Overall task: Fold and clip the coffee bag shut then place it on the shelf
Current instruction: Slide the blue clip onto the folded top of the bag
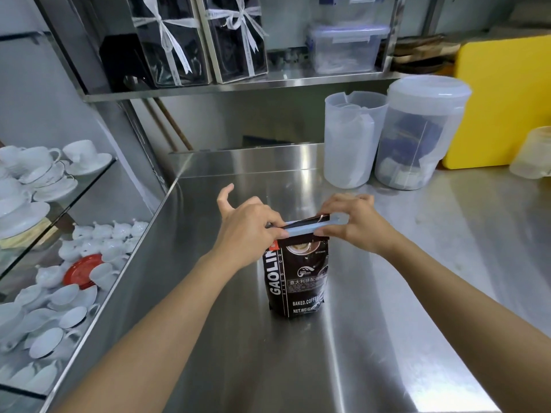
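A black coffee bag [296, 278] with white lettering stands upright on the steel counter [387, 293]. Its top is folded over, and a long pale blue clip [310, 226] lies across the fold. My left hand [247, 228] pinches the clip's left end between thumb and forefinger, the other fingers spread. At the clip's right end my right hand [354, 222] grips it and the bag top. Whether the clip is snapped closed cannot be told. A steel shelf [280, 80] runs along the wall above the counter.
On the shelf stand two ribboned black gift boxes [202, 40] and a clear lidded box [346, 46]. Two translucent plastic jugs [390, 138] and a yellow board [504, 105] stand at the counter's back right. Glass shelves of white cups and teapots [53, 234] are at left.
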`<state>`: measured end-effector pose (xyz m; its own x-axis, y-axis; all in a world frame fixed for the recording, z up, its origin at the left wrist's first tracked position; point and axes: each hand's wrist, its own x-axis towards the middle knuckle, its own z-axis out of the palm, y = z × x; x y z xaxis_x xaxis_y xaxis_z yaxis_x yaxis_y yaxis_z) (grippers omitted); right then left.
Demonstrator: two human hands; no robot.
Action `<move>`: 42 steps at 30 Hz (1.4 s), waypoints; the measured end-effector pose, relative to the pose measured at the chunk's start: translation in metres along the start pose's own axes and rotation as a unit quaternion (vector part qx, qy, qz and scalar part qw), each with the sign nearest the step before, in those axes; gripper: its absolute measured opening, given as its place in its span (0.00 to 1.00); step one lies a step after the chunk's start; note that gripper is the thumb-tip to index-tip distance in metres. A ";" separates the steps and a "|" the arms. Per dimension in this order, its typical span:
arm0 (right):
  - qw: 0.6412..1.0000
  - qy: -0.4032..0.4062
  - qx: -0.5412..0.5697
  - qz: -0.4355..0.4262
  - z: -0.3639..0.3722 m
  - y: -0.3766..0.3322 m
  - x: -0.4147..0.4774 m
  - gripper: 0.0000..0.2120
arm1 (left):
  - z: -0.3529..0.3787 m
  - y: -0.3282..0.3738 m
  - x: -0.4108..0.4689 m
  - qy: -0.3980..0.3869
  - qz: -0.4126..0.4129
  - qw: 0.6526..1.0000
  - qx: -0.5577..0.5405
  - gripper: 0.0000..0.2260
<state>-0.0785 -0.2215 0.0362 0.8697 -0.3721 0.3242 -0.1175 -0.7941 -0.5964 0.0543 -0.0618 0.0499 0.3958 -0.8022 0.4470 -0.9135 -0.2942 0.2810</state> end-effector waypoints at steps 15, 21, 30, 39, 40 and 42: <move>0.996 -0.006 0.089 -0.002 0.002 0.002 -0.003 0.09 | 0.011 0.019 0.013 0.026 0.045 0.999 -0.005 0.06; 0.985 -0.014 0.175 0.004 0.006 0.002 -0.003 0.07 | 0.016 0.026 0.011 0.053 -0.001 0.997 -0.056 0.06; 0.989 -0.016 0.145 -0.023 0.007 0.007 -0.001 0.06 | 0.009 0.025 0.012 0.030 -0.007 0.999 -0.015 0.03; 0.991 -0.018 0.128 -0.046 0.006 0.007 0.006 0.07 | -0.023 -0.012 -0.005 -0.067 -0.040 0.994 0.072 0.14; 0.991 -0.024 0.122 -0.048 0.006 0.006 0.007 0.07 | -0.021 -0.013 -0.006 -0.063 -0.054 0.995 0.062 0.13; 0.993 -0.035 0.106 -0.049 0.006 0.005 0.008 0.07 | -0.019 -0.014 -0.009 -0.053 -0.083 0.994 0.048 0.12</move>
<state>-0.0687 -0.2255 0.0315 0.9045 -0.2580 0.3397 0.0653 -0.7032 -0.7080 0.0654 -0.0411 0.0580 0.5343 -0.7871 0.3082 -0.8433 -0.4713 0.2583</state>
